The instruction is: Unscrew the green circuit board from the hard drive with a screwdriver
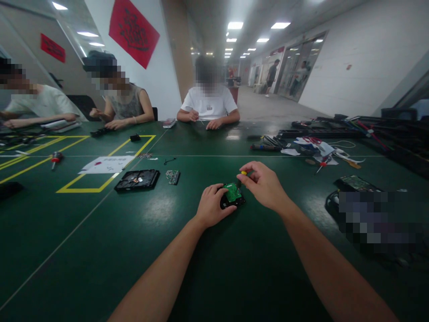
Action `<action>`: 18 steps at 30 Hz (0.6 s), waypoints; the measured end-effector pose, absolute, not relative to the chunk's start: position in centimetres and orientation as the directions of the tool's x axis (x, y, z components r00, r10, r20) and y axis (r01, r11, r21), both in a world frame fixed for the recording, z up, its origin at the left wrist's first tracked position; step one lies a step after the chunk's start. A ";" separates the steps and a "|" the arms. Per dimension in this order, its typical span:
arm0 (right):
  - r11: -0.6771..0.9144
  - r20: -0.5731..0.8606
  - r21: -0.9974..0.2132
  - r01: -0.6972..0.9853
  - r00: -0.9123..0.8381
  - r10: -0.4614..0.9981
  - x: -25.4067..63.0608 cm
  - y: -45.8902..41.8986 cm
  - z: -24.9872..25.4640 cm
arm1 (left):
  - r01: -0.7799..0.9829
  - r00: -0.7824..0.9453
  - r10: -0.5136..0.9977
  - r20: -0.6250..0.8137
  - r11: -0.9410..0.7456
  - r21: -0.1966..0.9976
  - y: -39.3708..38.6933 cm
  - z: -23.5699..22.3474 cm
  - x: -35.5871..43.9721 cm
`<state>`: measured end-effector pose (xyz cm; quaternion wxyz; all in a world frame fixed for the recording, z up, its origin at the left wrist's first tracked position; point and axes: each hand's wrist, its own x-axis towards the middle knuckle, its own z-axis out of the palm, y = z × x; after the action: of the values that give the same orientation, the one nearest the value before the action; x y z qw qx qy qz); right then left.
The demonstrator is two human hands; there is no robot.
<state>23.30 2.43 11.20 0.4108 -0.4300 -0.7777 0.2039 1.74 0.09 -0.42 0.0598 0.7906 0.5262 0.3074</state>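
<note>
A small black unit with a green circuit board (pixel 232 193) on its upper face is lying on the green worktop (pixel 214 277), in front of the person and between the two forearms. The left hand (pixel 213 205) is grasping the unit from its left side, the thumb pressing along the near edge and the fingers curling over the far side. The right hand (pixel 263 184) is pinching a screwdriver (pixel 244 172) with a yellow handle end, which is pointing down at the board; whether its tip is meeting a screw is too small to tell.

To the left of the left hand, a loose circuit board (pixel 173 177) is lying near a larger black case (pixel 137 180). Beyond that case, a white sheet (pixel 107 164) is lying across yellow tape lines. Farther left, a red-handled screwdriver (pixel 56 156) is resting on the surface. On the right, another red screwdriver (pixel 322 165) is lying among cables and scraps, with a dark circuit assembly (pixel 355 182) sitting nearer. Across the worktop, a co-worker in a white shirt (pixel 208 103) is sitting, and two more people are working at the left.
</note>
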 end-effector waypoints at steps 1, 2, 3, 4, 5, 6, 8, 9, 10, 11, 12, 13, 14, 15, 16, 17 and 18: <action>0.546 0.471 -0.664 0.511 -0.282 0.836 23.3 2.4 11.2 | 0.795 0.259 0.869 0.421 -0.439 0.417 0.1 -0.4 1.7; 0.540 0.474 -0.666 0.514 -0.267 0.839 23.2 2.4 11.3 | 0.796 0.261 0.870 0.418 -0.440 0.417 0.1 -0.4 1.7; 0.531 0.473 -0.676 0.511 -0.251 0.845 23.2 2.4 11.3 | 0.796 0.262 0.871 0.415 -0.439 0.417 0.1 -0.4 1.7; 0.517 0.466 -0.692 0.503 -0.235 0.853 23.2 2.4 11.3 | 0.797 0.262 0.872 0.413 -0.437 0.417 0.2 -0.4 1.7; 0.501 0.454 -0.712 0.492 -0.222 0.863 23.3 2.4 11.3 | 0.798 0.262 0.873 0.411 -0.436 0.417 0.2 -0.5 1.7; 0.486 0.438 -0.732 0.478 -0.216 0.873 23.3 2.4 11.3 | 0.798 0.262 0.874 0.410 -0.435 0.416 0.2 -0.5 1.7; 0.468 0.409 -0.763 0.446 -0.227 0.884 23.3 2.4 11.2 | 0.798 0.263 0.873 0.411 -0.436 0.416 0.3 -0.5 1.7; 0.467 0.403 -0.770 0.434 -0.237 0.884 23.2 2.4 11.2 | 0.796 0.264 0.872 0.413 -0.439 0.417 0.3 -0.5 1.7; 0.472 0.402 -0.772 0.426 -0.247 0.882 23.2 2.4 11.1 | 0.794 0.266 0.870 0.415 -0.442 0.418 0.3 -0.5 1.7; 0.480 0.408 -0.768 0.425 -0.253 0.877 23.1 2.4 11.0 | 0.792 0.267 0.869 0.417 -0.444 0.419 0.3 -0.5 1.7; 0.489 0.419 -0.759 0.429 -0.253 0.872 23.1 2.5 11.0 | 0.790 0.268 0.868 0.419 -0.446 0.420 0.2 -0.5 1.7; 0.498 0.429 -0.747 0.440 -0.252 0.867 23.1 2.5 11.0 | 0.790 0.268 0.867 0.420 -0.447 0.419 0.2 -0.5 1.7; 0.505 0.438 -0.735 0.452 -0.252 0.863 23.0 2.5 11.1 | 0.792 0.267 0.867 0.421 -0.446 0.418 0.2 -0.4 1.7; 0.510 0.443 -0.725 0.463 -0.253 0.860 23.1 2.5 11.2 | 0.794 0.265 0.868 0.421 -0.444 0.416 0.2 -0.4 1.7; 0.511 0.442 -0.720 0.469 -0.256 0.859 23.1 2.4 11.3 | 0.796 0.262 0.868 0.422 -0.442 0.414 0.2 -0.4 1.7; 0.508 0.434 -0.723 0.468 -0.265 0.861 23.1 2.4 11.4 | 0.797 0.260 0.868 0.422 -0.440 0.414 0.1 -0.4 1.7; 0.503 0.421 -0.735 0.455 -0.276 0.864 23.2 2.4 11.5 | 0.797 0.259 0.869 0.422 -0.439 0.415 0.1 -0.4 1.7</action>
<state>23.15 2.36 11.50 0.4167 -0.4339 -0.7602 0.2454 1.72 0.13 -0.37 0.0588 0.7913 0.5263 0.3056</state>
